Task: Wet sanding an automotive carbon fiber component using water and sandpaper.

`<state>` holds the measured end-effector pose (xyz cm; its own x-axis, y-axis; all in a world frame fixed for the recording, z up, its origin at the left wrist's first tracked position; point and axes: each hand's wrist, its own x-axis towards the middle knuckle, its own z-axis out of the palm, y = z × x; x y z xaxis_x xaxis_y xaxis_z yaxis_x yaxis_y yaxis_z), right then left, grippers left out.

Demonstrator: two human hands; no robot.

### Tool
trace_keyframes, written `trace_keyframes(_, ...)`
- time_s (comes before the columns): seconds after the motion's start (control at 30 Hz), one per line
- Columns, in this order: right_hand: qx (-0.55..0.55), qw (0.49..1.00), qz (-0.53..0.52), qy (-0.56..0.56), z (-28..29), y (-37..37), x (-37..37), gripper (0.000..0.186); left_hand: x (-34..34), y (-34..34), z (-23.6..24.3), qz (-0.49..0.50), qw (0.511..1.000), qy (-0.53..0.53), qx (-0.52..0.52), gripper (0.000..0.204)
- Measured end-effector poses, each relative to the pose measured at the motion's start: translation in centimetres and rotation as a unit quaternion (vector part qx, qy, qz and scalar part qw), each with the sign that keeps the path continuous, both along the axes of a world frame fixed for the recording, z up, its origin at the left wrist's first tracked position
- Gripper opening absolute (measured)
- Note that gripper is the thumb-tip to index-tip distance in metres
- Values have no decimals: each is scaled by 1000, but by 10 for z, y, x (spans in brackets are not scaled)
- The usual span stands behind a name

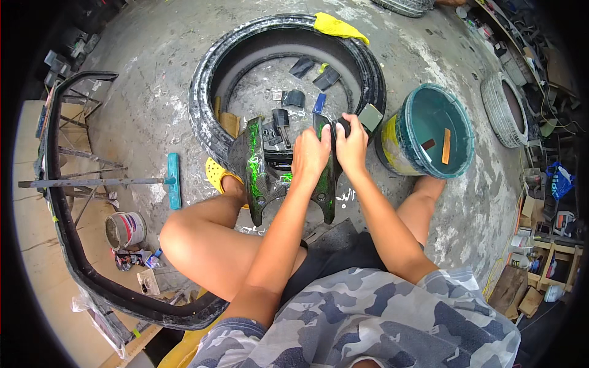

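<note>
The left hand (311,153) is partly closed, its fingers curled over the right arm of a dark, U-shaped panel (254,156) streaked with bright green. Just beside it, the right hand (352,146) is closed around a small black block (344,126) at that arm's outer edge. The panel lies in front of the person's lap, its far part over the near side of a large tyre (204,92).

Inside the tyre are several black curved pieces (293,98) and a blue block (319,103); a yellow cloth (341,27) drapes over its far rim and a grey-green block (370,116) sits on its right side. Just right stands a bucket (394,146) of liquid with a wooden strip (446,146) in it.

The concrete floor (150,110) is grey, worn and splashed with pale patches. To the left are a teal-headed T-shaped tool (173,181), a long black curved frame (138,308) and a stained tin (126,230). Along the right, another tyre (496,110) lies near crowded shelving (555,248) and a blue bag (561,181).
</note>
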<state>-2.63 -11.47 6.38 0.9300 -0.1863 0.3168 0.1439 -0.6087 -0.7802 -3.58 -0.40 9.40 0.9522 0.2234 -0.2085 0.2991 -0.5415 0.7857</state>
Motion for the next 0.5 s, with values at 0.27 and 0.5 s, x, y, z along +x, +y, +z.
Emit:
trace_keyframes(0.27,51,998,-13,-17,-7,0,1,24,-3,-5,0,3,999,-33,27,49)
trace_keyframes(0.5,207,977,-5,43,-27,-4,-45,24,-1,-2,-13,16,998,-58,24,52)
